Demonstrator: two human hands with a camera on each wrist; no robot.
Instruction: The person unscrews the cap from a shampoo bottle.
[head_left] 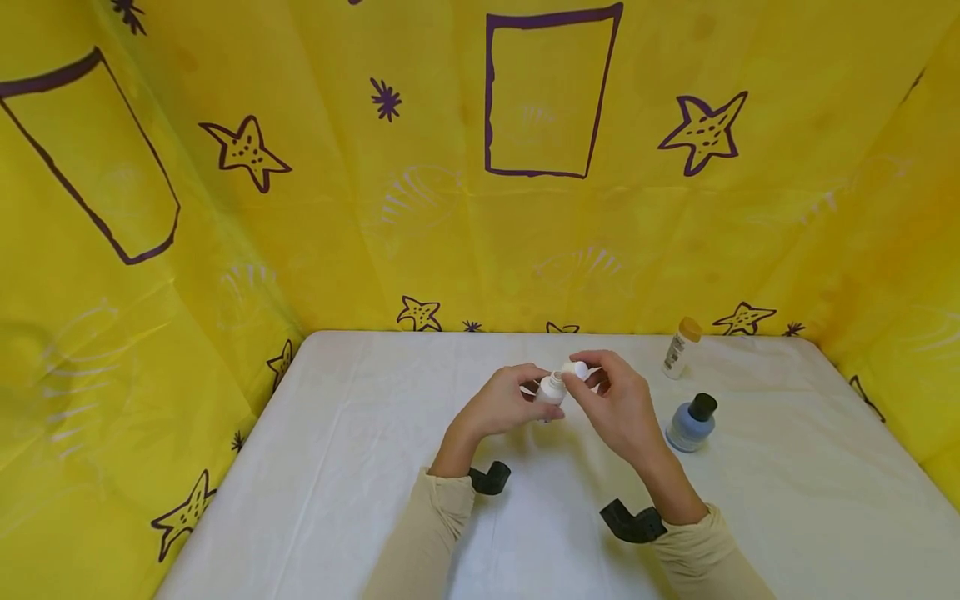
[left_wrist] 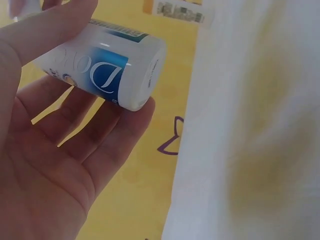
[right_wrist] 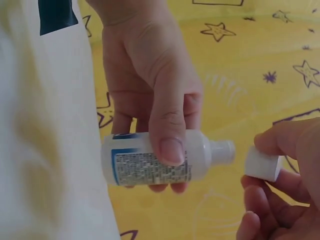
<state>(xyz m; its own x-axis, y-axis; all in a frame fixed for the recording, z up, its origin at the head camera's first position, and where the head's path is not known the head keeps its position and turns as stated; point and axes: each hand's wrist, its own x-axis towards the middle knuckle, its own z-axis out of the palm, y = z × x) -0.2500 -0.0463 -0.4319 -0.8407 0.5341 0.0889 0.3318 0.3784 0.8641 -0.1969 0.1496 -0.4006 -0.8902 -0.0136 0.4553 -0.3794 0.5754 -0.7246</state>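
Observation:
My left hand (head_left: 504,402) grips a small white bottle (right_wrist: 150,160) with a blue Dove label, thumb on one side and fingers on the other. The bottle's bare neck (right_wrist: 221,152) points toward my right hand (head_left: 617,404). Between thumb and fingers, my right hand pinches a white cap (right_wrist: 262,164), which is apart from the neck by a small gap in the right wrist view. In the left wrist view the bottle's base (left_wrist: 150,75) and label face the camera, while the neck is mostly hidden behind the thumb.
A blue bottle with a black cap (head_left: 691,422) stands on the white-covered table (head_left: 360,467) right of my right hand. Farther back stands a white bottle with a yellow cap (head_left: 681,347). Yellow printed cloth (head_left: 450,233) hangs behind and at both sides.

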